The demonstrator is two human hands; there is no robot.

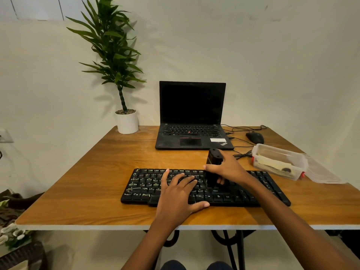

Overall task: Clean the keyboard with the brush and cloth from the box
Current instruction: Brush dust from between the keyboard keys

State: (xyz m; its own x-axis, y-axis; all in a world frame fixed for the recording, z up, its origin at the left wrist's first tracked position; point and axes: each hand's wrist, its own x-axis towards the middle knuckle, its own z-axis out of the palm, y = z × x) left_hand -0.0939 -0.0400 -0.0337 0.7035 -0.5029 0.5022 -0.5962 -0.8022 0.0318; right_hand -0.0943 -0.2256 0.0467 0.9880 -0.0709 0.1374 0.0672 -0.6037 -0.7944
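A black keyboard [144,186] with dusty keys lies near the front edge of the wooden table [87,172]. My left hand [179,193] rests flat on its middle keys, fingers spread, holding nothing. My right hand [228,168] grips a black brush [213,162] held upright, its lower end pressed onto the keys right of centre. To the right stands the clear plastic box [272,152] with a pale cloth [272,164] inside.
An open black laptop [191,114] sits behind the keyboard, with a black mouse [254,137] and cables to its right. The box's clear lid [323,172] lies at the table's right edge. A potted plant [127,121] stands at the back left.
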